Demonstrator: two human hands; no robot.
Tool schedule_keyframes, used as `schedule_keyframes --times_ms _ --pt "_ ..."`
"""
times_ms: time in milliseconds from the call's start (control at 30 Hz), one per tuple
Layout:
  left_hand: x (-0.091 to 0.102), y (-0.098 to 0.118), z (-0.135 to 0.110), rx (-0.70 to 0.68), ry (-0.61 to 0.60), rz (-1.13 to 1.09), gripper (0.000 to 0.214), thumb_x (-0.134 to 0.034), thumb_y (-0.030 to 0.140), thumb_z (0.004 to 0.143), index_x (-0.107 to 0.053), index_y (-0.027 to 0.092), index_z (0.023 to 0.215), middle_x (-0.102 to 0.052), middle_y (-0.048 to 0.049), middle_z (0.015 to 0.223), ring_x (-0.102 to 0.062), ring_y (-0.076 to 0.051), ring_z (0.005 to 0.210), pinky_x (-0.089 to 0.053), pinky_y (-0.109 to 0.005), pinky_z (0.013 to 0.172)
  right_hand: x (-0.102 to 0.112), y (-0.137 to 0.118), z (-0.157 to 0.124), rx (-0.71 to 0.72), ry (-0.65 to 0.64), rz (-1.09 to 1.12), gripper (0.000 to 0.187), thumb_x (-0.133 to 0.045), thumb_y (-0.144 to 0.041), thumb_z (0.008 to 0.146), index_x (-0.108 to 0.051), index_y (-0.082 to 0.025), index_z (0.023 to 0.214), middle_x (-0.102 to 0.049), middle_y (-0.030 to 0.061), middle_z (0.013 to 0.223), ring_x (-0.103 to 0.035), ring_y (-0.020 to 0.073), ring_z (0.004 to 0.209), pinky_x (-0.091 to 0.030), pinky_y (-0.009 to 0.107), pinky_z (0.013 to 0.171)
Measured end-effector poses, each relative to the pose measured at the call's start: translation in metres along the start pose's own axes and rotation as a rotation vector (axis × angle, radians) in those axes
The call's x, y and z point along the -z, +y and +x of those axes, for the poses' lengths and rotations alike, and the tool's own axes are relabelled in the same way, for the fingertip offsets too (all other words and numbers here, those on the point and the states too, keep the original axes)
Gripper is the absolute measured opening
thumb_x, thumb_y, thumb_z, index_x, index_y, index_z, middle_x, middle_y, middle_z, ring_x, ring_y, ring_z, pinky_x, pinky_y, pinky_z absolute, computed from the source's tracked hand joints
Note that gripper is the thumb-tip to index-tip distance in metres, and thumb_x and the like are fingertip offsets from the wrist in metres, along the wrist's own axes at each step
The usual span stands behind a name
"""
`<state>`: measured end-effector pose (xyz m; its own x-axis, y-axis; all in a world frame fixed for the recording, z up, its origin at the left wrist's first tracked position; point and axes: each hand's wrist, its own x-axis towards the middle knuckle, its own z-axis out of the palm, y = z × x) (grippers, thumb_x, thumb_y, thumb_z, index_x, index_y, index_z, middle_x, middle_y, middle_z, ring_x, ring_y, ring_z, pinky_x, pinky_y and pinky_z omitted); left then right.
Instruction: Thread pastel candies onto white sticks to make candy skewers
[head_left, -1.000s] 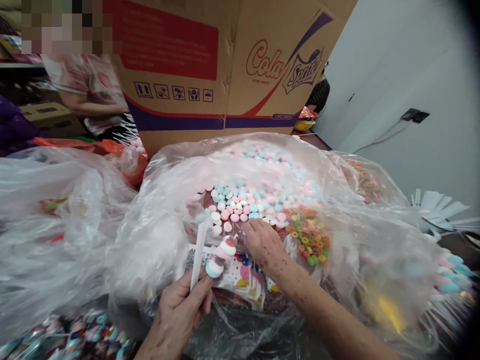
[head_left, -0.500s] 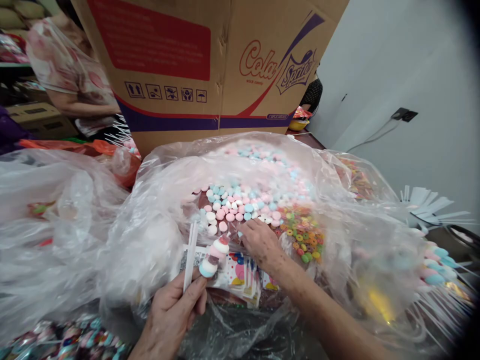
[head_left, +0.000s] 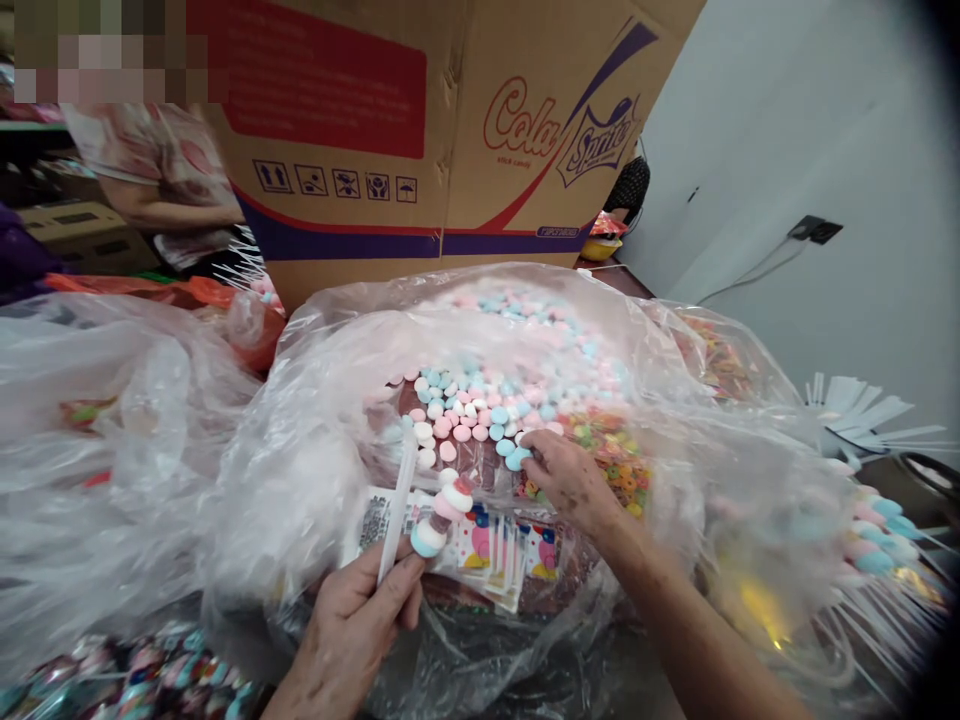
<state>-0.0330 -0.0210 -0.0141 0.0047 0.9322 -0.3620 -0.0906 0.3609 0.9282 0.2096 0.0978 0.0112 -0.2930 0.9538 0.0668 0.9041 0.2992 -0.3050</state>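
The left hand is pinching flat white strips and a small stack of pink, white and pale-blue candies, while the right hand, its grip narrow, is touching round pale-blue candies on the brown surface; whether it is holding one is impossible to tell. Cloudy clear plastic sheeting is blurring the far candies. Colourful ring-shaped candies are lying beside the right hand, printed packets nearer the wearer, and a large brown cardboard box is blocking the view behind.
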Motion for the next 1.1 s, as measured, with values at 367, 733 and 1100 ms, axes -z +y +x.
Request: schedule_keyframes --times_ms 367,733,1100 --pt "-0.005 0.009 -0.001 0.016 0.017 0.008 0.041 -0.07 0.057 0.073 -0.067 0.016 0.071 -0.049 0.0059 0.047 -0.03 -0.006 0.04 -0.018 -0.019 0.04 -0.008 -0.013 0.004 0.015 -0.075 -0.17 0.018 -0.052 -0.01 0.092 -0.065 -0.017 0.102 -0.07 0.0096 0.105 -0.062 0.0223 0.103 -0.042 0.027 0.08" --pt "-0.006 0.007 0.0 -0.054 -0.01 0.127 0.043 -0.063 0.052 0.081 -0.057 0.019 0.055 -0.045 0.0052 0.047 -0.029 -0.009 0.041 -0.018 -0.021 0.039 -0.022 -0.012 -0.004 0.169 0.019 -0.096 0.025 -0.048 0.002 0.085 -0.063 -0.017 0.091 -0.067 0.0103 0.097 -0.058 0.0232 0.092 -0.045 0.031 0.082" --pt "-0.01 0.019 0.004 -0.171 -0.068 0.477 0.037 -0.048 0.046 0.089 -0.054 0.021 0.061 -0.046 0.0043 0.053 -0.046 -0.017 0.056 -0.031 -0.026 0.057 -0.004 -0.018 -0.013 -0.256 0.152 1.312 0.024 -0.078 -0.033 0.068 -0.073 -0.019 0.087 -0.072 0.0015 0.078 -0.06 0.0145 0.065 -0.046 0.025 0.059"
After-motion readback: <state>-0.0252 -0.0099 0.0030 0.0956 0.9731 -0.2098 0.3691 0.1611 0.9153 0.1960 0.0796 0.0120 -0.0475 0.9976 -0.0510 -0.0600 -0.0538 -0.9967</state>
